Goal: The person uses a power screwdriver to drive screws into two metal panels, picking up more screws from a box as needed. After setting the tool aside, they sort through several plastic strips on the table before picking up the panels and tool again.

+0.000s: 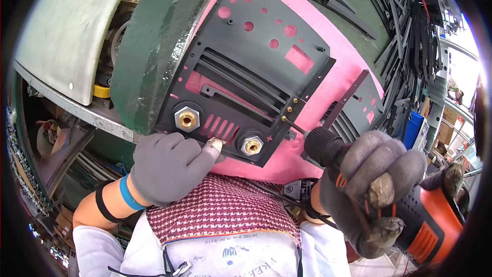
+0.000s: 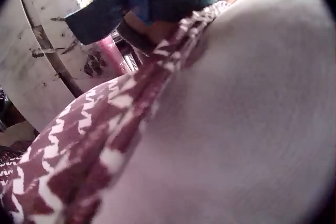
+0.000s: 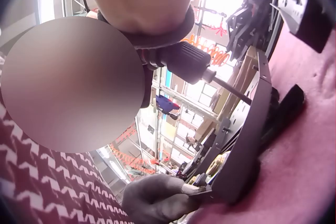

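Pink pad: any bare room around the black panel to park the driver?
Bare pink pad shows right of the black panel, before the second panel. The near edge is crowded by the left hand and the right hand with the driver.

Matt black metal panel (image 1: 246,72) with shiny brass fittings (image 1: 187,119) on soft pink foam pad (image 1: 335,79); worn grey knit gloves (image 1: 164,166).
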